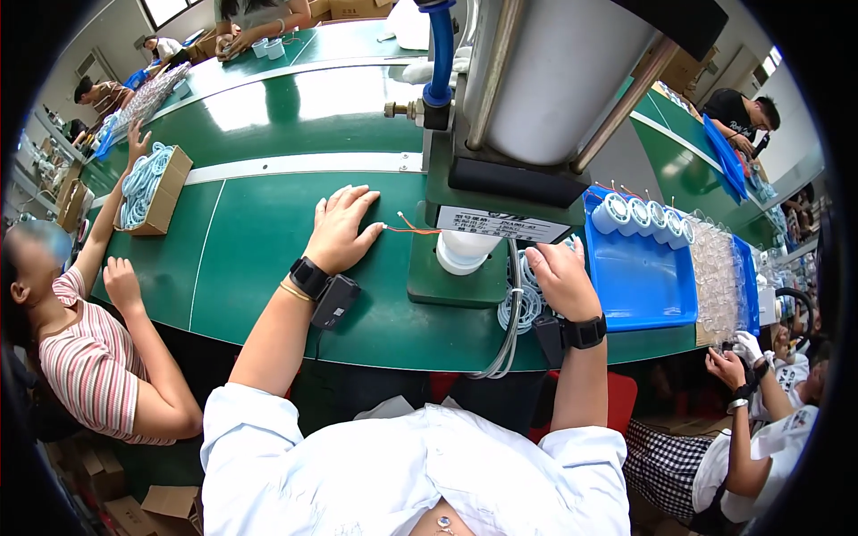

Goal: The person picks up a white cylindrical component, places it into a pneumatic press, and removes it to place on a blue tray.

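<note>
Clock directions taken from the middle of the view. At ten o'clock, a bare left hand [341,230], palm down on the smooth green tabletop [241,259], fingers slightly apart and clamped on nothing, thumb just beside the small white plug [384,226] on thin orange-red wires [416,231], contact impossible to tell; likely so laid to steady the arm. At three o'clock, a bare right hand [565,279], thumb stretched upward, other fingers partly hidden behind the tall press with green metal head and pale cylinder [554,80]; any grip impossible to tell. Between both hands, near the clock's centre, a round white plastic piece [462,252], standing on the thick green metal base plate [474,293] beneath the press head, apparently set there for a level seat. Beside the right hand, at half past three, a coil of pale-blue cord [523,308], probably wound against tangling. Farther out at three o'clock, a shallow blue plastic tray [643,304], with white round plastic spools [614,213] in a row along its far side, perhaps for easy reach. Far out between nine and ten o'clock, an open brown cardboard box [170,201] full of looped pale-blue cords [146,183], presumably for keeping them together.
</note>
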The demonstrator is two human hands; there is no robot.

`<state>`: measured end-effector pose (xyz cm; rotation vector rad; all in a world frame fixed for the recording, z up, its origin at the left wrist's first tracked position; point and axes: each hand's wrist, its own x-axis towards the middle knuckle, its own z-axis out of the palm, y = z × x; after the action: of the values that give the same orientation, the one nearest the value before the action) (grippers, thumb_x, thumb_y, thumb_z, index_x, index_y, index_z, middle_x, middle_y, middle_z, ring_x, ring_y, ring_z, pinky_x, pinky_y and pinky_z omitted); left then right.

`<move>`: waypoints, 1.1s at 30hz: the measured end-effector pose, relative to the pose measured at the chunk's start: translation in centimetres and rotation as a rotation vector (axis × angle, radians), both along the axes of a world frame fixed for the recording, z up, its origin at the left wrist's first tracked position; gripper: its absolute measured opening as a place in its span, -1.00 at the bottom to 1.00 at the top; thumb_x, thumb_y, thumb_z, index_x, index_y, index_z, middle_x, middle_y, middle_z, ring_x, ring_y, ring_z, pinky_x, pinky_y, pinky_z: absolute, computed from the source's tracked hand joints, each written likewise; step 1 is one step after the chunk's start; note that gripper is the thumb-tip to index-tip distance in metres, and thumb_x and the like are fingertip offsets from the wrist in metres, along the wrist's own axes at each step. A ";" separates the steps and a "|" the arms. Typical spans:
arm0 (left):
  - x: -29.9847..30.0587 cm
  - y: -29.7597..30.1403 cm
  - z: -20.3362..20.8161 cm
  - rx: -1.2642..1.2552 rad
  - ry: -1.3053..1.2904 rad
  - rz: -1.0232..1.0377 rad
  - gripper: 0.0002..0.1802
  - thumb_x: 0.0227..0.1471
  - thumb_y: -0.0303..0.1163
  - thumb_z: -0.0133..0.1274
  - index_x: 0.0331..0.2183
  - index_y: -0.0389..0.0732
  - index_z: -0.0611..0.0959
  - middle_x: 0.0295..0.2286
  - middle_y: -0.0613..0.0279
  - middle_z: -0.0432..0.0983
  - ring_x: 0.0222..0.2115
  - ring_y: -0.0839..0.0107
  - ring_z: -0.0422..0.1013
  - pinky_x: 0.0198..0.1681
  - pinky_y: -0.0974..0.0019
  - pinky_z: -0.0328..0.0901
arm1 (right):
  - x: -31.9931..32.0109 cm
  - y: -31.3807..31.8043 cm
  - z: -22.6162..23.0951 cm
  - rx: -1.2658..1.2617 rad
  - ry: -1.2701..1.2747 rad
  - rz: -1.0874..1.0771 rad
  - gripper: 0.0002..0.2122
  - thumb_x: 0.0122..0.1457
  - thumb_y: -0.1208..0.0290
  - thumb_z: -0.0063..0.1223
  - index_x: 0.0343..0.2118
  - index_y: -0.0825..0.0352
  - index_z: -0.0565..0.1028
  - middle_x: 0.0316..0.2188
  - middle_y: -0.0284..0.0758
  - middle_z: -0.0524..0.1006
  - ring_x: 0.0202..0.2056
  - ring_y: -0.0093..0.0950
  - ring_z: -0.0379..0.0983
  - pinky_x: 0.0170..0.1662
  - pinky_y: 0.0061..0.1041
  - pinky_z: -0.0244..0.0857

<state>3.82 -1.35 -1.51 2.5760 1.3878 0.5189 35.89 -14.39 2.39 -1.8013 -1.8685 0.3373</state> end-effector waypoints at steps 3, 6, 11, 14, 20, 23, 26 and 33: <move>-1.0 -0.2 -0.1 0.020 -0.014 0.026 -0.46 0.01 -0.14 0.01 0.02 -0.11 0.39 0.04 0.15 0.26 0.13 0.15 0.08 0.16 -0.09 -0.12 | -1.5 1.0 2.9 -0.128 0.161 -0.003 -0.73 0.18 0.27 -0.07 -0.28 0.41 0.48 -0.35 -0.18 0.51 -0.21 -0.22 0.38 0.18 -0.23 -0.09; -1.2 0.2 -0.3 0.034 -0.018 0.001 -0.46 0.00 -0.15 0.02 0.02 -0.11 0.40 0.05 0.15 0.25 0.13 0.15 0.07 0.16 -0.06 -0.11 | -3.5 1.2 2.8 0.060 0.370 0.111 -0.73 0.11 0.29 0.03 -0.25 0.41 0.49 -0.35 -0.20 0.54 -0.20 -0.27 0.42 0.08 -0.31 0.08; -0.8 0.3 -0.3 0.042 -0.033 -0.037 -0.45 -0.03 -0.16 0.04 0.02 -0.11 0.41 0.05 0.15 0.26 0.13 0.14 0.08 0.16 0.00 -0.09 | -7.4 1.7 5.7 -0.009 0.455 0.193 -0.64 -0.03 0.35 0.18 -0.15 0.38 0.48 -0.23 -0.24 0.55 -0.20 -0.39 0.46 -0.14 -0.44 0.29; -1.5 0.5 -0.4 0.008 -0.063 -0.049 -0.46 -0.05 -0.18 0.06 0.01 -0.11 0.43 0.05 0.14 0.27 0.12 0.13 0.10 0.16 0.03 -0.08 | -7.0 2.1 5.8 0.003 0.440 0.162 -0.64 -0.05 0.39 0.18 -0.16 0.42 0.45 -0.21 -0.24 0.52 -0.24 -0.42 0.46 -0.21 -0.46 0.32; -1.8 0.6 -0.7 0.002 -0.050 -0.074 -0.46 -0.07 -0.21 0.08 -0.02 -0.15 0.45 0.04 0.12 0.28 0.12 0.11 0.11 0.16 0.05 -0.07 | -0.5 0.1 5.6 0.080 0.708 -0.039 -0.59 -0.06 0.47 0.16 -0.11 0.40 0.34 -0.26 -0.30 0.45 -0.24 -0.53 0.42 -0.17 -0.52 0.31; -1.6 0.6 -0.5 0.019 -0.043 -0.077 -0.47 -0.08 -0.22 0.08 -0.03 -0.19 0.46 0.03 0.11 0.28 0.11 0.10 0.12 0.15 0.06 -0.06 | 8.3 -2.2 3.6 0.147 0.647 -0.211 -0.52 -0.05 0.45 0.18 -0.05 0.40 0.28 -0.21 -0.30 0.43 -0.21 -0.55 0.39 -0.16 -0.57 0.31; -1.7 0.4 -0.3 0.049 -0.034 -0.077 -0.48 -0.08 -0.23 0.09 -0.05 -0.22 0.46 0.01 0.10 0.29 0.09 0.09 0.13 0.15 0.07 -0.06 | 18.7 -4.1 0.3 0.255 0.447 -0.524 -0.52 -0.10 0.38 0.20 -0.11 0.44 0.31 -0.25 -0.21 0.48 -0.23 -0.48 0.44 -0.16 -0.52 0.34; -1.8 0.7 -0.7 0.054 -0.045 -0.067 -0.48 -0.09 -0.23 0.09 -0.06 -0.22 0.46 -0.01 0.10 0.30 0.06 0.09 0.16 0.13 0.07 -0.04 | 32.9 -6.4 -5.2 0.221 0.298 -0.790 -0.51 -0.08 0.43 0.21 -0.07 0.40 0.30 -0.37 -0.33 0.47 -0.51 -0.59 0.37 -0.47 -0.63 0.28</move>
<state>2.01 -0.70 -2.17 2.6255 1.2854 0.6082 68.79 -20.79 -2.83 -2.0258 -0.8556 0.0882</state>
